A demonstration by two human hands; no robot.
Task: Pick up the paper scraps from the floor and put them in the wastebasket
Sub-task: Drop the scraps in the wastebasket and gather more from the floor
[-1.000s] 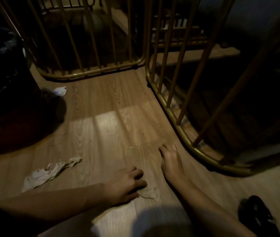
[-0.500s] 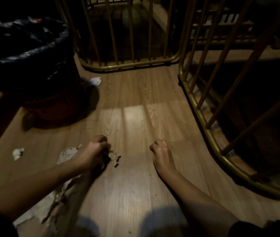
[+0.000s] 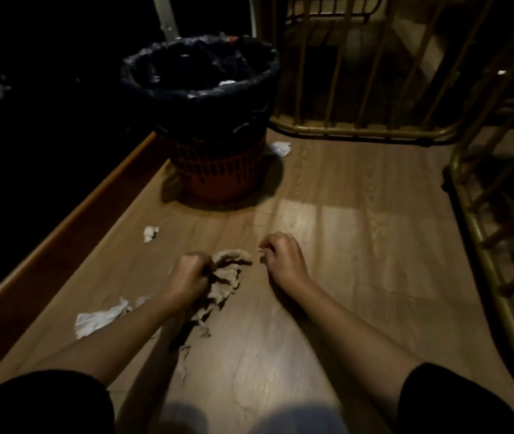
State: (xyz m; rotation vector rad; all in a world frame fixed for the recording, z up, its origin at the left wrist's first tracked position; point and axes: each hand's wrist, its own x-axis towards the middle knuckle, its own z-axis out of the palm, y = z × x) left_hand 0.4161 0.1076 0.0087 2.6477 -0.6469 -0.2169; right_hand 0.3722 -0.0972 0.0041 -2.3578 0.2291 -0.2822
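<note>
My left hand (image 3: pixel 191 272) is closed on a crumpled brownish paper scrap (image 3: pixel 226 280) that hangs down from it above the wooden floor. My right hand (image 3: pixel 282 256) is fisted beside it, pinching a tiny paper bit (image 3: pixel 262 252) at its fingertips. A long white paper scrap (image 3: pixel 100 317) lies on the floor left of my left forearm. A small white scrap (image 3: pixel 150 234) lies further ahead, and another white scrap (image 3: pixel 280 148) rests right of the wastebasket. The red wastebasket (image 3: pixel 218 170) with a black bag liner stands ahead, slightly left.
A golden metal railing (image 3: pixel 359 131) runs behind the wastebasket and curves along the right side (image 3: pixel 484 245). A wooden ledge (image 3: pixel 61 239) borders the floor on the left, with darkness beyond. Small paper shreds (image 3: pixel 183 358) lie near my left forearm.
The view has swung left, bringing the wastebasket to the centre. My left hand has closed on the brownish scrap and lifted it. My right hand has curled into a fist with a tiny bit.
</note>
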